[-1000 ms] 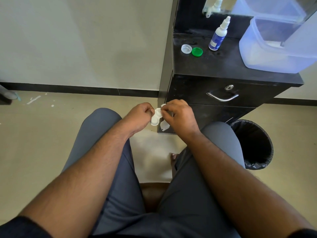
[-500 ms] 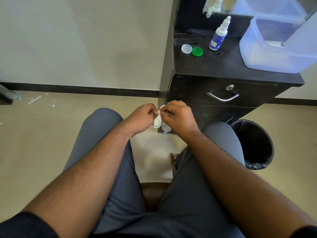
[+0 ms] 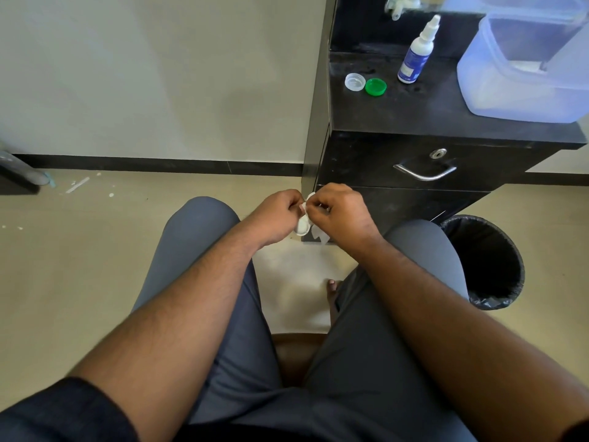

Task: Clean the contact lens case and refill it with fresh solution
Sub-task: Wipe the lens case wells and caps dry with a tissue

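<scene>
My left hand (image 3: 278, 215) pinches the white contact lens case (image 3: 301, 227) over my knees. My right hand (image 3: 341, 212) presses a small white tissue (image 3: 320, 235) against the case; most of the case and tissue is hidden between my fingers. On the black cabinet top (image 3: 424, 110) lie a clear cap (image 3: 354, 82) and a green cap (image 3: 375, 87) side by side. The solution bottle (image 3: 416, 57), white with a blue label, stands upright just right of the caps.
A large translucent plastic tub (image 3: 522, 65) fills the cabinet's right side. Below the top is a drawer with a metal handle (image 3: 425, 173). A black-lined waste bin (image 3: 484, 263) stands on the floor by my right knee. A pale wall is to the left.
Both hands stay together at the same spot; the case has tilted a little between my fingers as the tissue rubs it. Nothing on the cabinet moved.
</scene>
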A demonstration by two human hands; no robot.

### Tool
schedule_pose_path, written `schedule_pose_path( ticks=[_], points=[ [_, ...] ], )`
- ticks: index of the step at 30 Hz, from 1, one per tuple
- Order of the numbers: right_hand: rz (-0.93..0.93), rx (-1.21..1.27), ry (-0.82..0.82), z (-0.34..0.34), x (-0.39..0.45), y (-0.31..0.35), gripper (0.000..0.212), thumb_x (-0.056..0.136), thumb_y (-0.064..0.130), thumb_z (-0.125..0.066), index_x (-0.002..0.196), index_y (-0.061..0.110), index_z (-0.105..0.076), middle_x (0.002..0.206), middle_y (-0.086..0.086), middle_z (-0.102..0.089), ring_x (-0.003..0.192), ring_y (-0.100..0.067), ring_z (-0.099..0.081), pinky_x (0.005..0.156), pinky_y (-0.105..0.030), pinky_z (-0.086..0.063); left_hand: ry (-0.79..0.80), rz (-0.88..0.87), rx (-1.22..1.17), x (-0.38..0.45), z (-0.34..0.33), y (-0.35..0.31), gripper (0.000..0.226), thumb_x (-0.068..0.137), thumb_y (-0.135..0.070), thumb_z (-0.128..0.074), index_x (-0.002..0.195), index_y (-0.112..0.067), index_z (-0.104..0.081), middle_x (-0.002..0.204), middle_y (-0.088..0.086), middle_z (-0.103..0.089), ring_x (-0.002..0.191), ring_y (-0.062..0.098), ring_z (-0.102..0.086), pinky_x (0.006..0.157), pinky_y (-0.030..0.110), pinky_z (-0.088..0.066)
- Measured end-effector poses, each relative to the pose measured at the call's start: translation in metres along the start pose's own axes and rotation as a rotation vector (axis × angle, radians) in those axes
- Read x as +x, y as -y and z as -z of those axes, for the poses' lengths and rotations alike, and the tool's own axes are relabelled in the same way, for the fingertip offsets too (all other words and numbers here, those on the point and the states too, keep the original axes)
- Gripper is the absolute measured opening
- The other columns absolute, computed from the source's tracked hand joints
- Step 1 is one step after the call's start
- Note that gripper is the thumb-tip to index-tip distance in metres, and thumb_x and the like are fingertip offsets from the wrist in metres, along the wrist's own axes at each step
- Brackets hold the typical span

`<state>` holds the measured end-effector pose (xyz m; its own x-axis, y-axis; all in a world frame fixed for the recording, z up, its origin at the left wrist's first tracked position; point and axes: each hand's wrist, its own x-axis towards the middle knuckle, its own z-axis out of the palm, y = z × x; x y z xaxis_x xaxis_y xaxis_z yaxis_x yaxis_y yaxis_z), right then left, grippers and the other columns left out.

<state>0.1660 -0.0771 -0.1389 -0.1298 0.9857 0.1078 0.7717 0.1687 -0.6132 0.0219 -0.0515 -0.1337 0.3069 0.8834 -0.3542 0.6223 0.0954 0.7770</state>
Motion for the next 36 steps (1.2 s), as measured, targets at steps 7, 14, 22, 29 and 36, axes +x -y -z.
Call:
schedule_pose_path(
  ticks=[7,14,22,29,36],
  points=[
    [-0.023,-0.007,0.022,-0.006,-0.001,0.0,0.019,0.089,0.016,-0.065,0.104,0.008,-0.072,0.104,-0.007,-0.064,0.093,-0.017,-0.06,0.083,-0.034,-0.054,-0.061,0.047,-0.11,0.001,-0.001,0.002,0.018,0.098,-0.016,-0.046,0.083,-0.015,-0.057,0.075,0.0,-0.053,0.068,0.013,-0.045,0.058,0.027,-0.035],
    [-0.262,0.172,-0.126,-0.005,0.001,0.004,0.015,0.088,0.019,-0.067,0.098,0.01,-0.073,0.099,-0.003,-0.064,0.085,-0.012,-0.06,0.061,-0.015,-0.051,-0.044,-0.008,-0.043,0.0,-0.007,-0.001,0.02,0.101,-0.02,-0.042,0.083,-0.017,-0.052,0.071,-0.001,-0.048,0.064,0.012,-0.041,0.055,0.026,-0.032],
    [-0.156,0.263,-0.142,-0.001,-0.006,0.001,0.009,0.086,0.01,-0.068,0.091,0.006,-0.074,0.094,-0.003,-0.066,0.082,-0.011,-0.062,0.071,-0.019,-0.054,-0.146,-0.009,-0.122,0.002,0.0,0.006,0.019,0.099,-0.011,-0.041,0.084,-0.014,-0.053,0.075,-0.002,-0.049,0.064,0.011,-0.04,0.056,0.025,-0.032],
    [-0.553,1.066,-0.191,0.01,0.003,-0.001,0.009,0.086,0.006,-0.066,0.09,0.002,-0.073,0.088,-0.013,-0.072,0.078,-0.024,-0.066,0.072,-0.035,-0.056,-0.321,-0.195,-0.218,0.003,0.005,0.002,0.013,0.095,-0.015,-0.052,0.084,-0.012,-0.058,0.082,0.004,-0.057,0.071,0.01,-0.047,0.065,0.024,-0.037],
    [-0.477,1.262,-0.274,0.022,0.006,0.003,0.009,0.088,0.003,-0.062,0.091,0.0,-0.069,0.091,-0.013,-0.07,0.084,-0.024,-0.064,0.076,-0.038,-0.054,-0.246,-0.179,-0.4,0.008,0.008,-0.03,0.013,0.097,-0.014,-0.053,0.09,-0.011,-0.063,0.064,-0.004,-0.056,0.053,0.001,-0.046,0.053,0.016,-0.04]
  ],
)
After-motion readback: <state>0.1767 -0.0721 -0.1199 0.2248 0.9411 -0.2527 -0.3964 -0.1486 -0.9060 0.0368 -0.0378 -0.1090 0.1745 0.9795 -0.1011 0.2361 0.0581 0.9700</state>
